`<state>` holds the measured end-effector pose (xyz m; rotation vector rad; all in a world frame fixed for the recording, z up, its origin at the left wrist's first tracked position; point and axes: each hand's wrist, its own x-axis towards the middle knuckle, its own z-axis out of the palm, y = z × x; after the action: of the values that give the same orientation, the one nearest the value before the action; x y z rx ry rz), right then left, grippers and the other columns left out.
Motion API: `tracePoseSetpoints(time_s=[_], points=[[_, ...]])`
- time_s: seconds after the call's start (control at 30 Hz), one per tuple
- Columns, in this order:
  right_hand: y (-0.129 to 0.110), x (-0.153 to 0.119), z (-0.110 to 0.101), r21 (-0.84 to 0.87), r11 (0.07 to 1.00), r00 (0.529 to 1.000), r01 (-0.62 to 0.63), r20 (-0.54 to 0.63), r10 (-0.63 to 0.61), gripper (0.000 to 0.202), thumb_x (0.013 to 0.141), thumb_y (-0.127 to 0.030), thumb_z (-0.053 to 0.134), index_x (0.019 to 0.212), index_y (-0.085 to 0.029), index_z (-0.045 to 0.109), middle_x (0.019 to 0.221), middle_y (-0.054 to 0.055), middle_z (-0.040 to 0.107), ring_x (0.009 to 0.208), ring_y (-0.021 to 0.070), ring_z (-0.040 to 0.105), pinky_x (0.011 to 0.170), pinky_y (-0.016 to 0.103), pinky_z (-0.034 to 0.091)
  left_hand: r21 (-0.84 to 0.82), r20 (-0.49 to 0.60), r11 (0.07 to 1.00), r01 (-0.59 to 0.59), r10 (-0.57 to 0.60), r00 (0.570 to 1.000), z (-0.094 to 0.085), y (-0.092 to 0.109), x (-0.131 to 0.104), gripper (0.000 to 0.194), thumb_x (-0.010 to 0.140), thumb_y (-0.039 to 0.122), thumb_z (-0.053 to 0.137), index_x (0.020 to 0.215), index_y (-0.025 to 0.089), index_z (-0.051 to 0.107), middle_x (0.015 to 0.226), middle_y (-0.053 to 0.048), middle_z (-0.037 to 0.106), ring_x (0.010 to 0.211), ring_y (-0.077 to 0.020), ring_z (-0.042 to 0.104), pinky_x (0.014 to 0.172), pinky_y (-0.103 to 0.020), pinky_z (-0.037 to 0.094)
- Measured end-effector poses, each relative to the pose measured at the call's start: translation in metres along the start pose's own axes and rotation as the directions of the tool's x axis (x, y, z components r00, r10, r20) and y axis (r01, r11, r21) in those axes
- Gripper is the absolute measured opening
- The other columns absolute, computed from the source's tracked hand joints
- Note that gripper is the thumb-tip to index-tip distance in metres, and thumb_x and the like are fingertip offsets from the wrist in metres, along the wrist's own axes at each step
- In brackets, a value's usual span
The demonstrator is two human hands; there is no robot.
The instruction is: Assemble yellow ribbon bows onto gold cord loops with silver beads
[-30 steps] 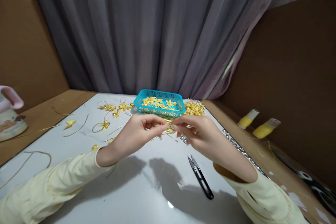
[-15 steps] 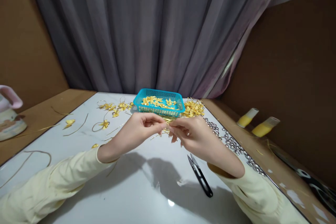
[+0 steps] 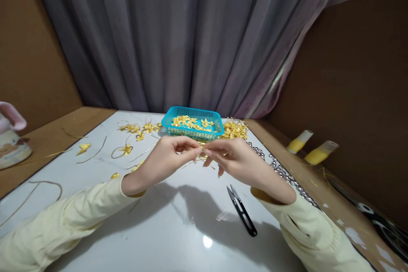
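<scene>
Fingertip to fingertip, my left hand and my right hand are pinched together above the middle of the table. Whatever lies between the fingertips is too small to make out. Just behind them stands a teal basket with yellow ribbon flowers in it. Some gold cords lie under and behind my fingers. Black thread snips rest on the table below my right hand, blades pointing away from me.
Silver rings line the right edge of the white table. More yellow flowers are heaped right of the basket. Flowers on cord loops lie at left. Two yellow-wound spools and a mug stand at the sides.
Both hands stay pinched together in nearly the same place. The lower fingers of my right hand have shifted and spread a little. The view has moved very slightly.
</scene>
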<state>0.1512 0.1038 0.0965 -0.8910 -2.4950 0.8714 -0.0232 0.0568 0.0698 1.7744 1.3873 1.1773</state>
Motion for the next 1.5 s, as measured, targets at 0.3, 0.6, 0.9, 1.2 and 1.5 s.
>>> tracePoseSetpoints(time_s=[0.3, 0.6, 0.9, 1.2, 1.5], points=[[0.0, -0.001, 0.005, -0.167, 0.985, 0.994, 0.04, -0.095, -0.057, 0.023, 0.084, -0.015, 0.044, 0.083, -0.012, 0.066, 0.072, 0.005, 0.068, 0.055, 0.0099, 0.059, 0.051, 0.021, 0.043, -0.042, 0.02, 0.998, 0.036, -0.035, 0.999, 0.0, -0.001, 0.002, 0.021, 0.078, 0.035, 0.059, 0.078, 0.015, 0.068, 0.071, -0.002, 0.067, 0.06, -0.0106, 0.055, 0.051, -0.019, 0.04], [0.001, -0.001, 0.008, -0.226, 0.972, 0.981, 0.06, -0.167, -0.099, 0.023, 0.084, -0.016, 0.044, 0.08, -0.014, 0.067, 0.068, 0.003, 0.069, 0.053, 0.0103, 0.058, 0.052, 0.022, 0.041, -0.1, -0.003, 0.989, 0.108, -0.108, 0.994, 0.0, 0.002, 0.001, 0.021, 0.076, 0.035, 0.06, 0.077, 0.016, 0.068, 0.065, -0.001, 0.062, 0.05, -0.0076, 0.045, 0.041, -0.018, 0.031], [0.011, -0.006, 0.024, -0.53, 0.825, 0.854, 0.194, -0.323, -0.408, 0.023, 0.087, -0.016, 0.041, 0.084, -0.011, 0.064, 0.11, 0.015, 0.06, 0.082, 0.0182, 0.061, 0.064, 0.029, 0.049, -0.332, 0.136, 0.911, 0.246, -0.212, 0.968, -0.001, -0.003, 0.007, 0.02, 0.073, 0.035, 0.064, 0.07, 0.015, 0.065, 0.05, 0.006, 0.037, 0.045, -0.0058, 0.027, 0.042, -0.02, 0.022], [0.009, -0.007, 0.022, -0.71, 0.663, 0.806, 0.24, -0.236, -0.544, 0.024, 0.088, -0.011, 0.04, 0.081, -0.01, 0.063, 0.112, 0.012, 0.061, 0.091, 0.0219, 0.054, 0.065, 0.033, 0.049, -0.399, 0.193, 0.879, 0.26, -0.197, 0.961, -0.003, -0.003, 0.007, 0.02, 0.075, 0.03, 0.058, 0.063, 0.015, 0.056, 0.057, 0.005, 0.036, 0.047, -0.0057, 0.024, 0.043, -0.021, 0.019], [0.024, -0.001, 0.014, -0.533, 0.781, 0.825, 0.327, -0.242, -0.511, 0.016, 0.083, -0.009, 0.047, 0.078, -0.013, 0.061, 0.089, 0.008, 0.068, 0.081, 0.0187, 0.059, 0.071, 0.032, 0.049, -0.4, 0.372, 0.853, 0.336, -0.184, 0.91, -0.004, 0.0, 0.008, 0.025, 0.075, 0.033, 0.061, 0.063, 0.017, 0.046, 0.053, 0.008, 0.023, 0.046, -0.0059, 0.016, 0.041, -0.02, 0.015]])
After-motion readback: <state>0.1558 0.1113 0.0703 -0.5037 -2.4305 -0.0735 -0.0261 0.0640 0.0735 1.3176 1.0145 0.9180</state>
